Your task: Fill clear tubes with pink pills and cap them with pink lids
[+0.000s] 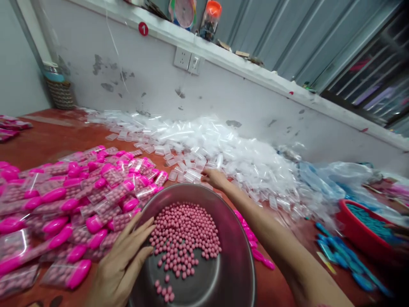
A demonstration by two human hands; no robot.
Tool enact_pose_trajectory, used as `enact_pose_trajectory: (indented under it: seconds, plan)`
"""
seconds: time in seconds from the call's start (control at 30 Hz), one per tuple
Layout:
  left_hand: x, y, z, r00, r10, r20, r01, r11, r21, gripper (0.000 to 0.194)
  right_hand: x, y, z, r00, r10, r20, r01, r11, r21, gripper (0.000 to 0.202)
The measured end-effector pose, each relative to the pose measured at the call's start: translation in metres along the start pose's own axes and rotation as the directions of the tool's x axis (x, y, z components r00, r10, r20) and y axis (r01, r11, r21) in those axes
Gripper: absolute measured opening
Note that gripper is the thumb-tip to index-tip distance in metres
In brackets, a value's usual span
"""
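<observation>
A dark metal bowl holds many small round pink beads, heaped toward its far side. Over the bowl's left rim rests my left hand, its fingers stretched out and the thumb apart, with nothing in it. Beyond the bowl, my right hand reaches to the near edge of a heap of clear plastic cases. Its fingers are curled together at the cases; what they pinch, if anything, is too small to make out. Left of the bowl lie piled bead-filled clear cases with bright pink caps.
Pink caps lie right of the bowl, partly behind my right forearm. Farther right are blue plastic pieces and a red basin of blue beads, with another person's hand beside it. A wall bounds the red table.
</observation>
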State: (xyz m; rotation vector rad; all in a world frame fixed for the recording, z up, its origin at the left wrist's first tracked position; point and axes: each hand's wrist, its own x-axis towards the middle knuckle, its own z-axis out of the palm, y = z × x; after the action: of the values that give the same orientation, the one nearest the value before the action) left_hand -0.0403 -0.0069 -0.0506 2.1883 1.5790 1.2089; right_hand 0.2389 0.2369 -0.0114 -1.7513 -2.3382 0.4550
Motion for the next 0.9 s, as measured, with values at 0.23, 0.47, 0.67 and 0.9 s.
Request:
enact_pose_trajectory:
  seconds: [0.23,0.47,0.67,0.9]
  plan:
    - [-0.004,-0.008,0.004,0.994,0.106,-0.036,-0.103,0.992,0.073,0.039,0.042,0.007,0.023,0.995,-0.014,0.096,0.031,0.984,-0.178,0.026]
    - [0.029,0.014,-0.014,0.988,0.143,-0.061,-0.141,0.989,0.039,0.045,-0.018,-0.018,-0.021,0.985,-0.118,-0.122,0.108,0.990,-0.090,0.041]
    - [0.089,0.057,-0.011,0.992,-0.032,0.126,0.077,0.925,-0.371,0.053,-0.125,-0.078,-0.057,0.926,-0.372,-0.065,0.367,0.847,0.384,0.037]
    - [0.070,0.092,0.009,0.933,-0.127,0.337,0.326,0.695,-0.641,0.021,-0.182,-0.107,-0.021,0.994,-0.037,-0.099,0.105,0.400,0.910,0.030]
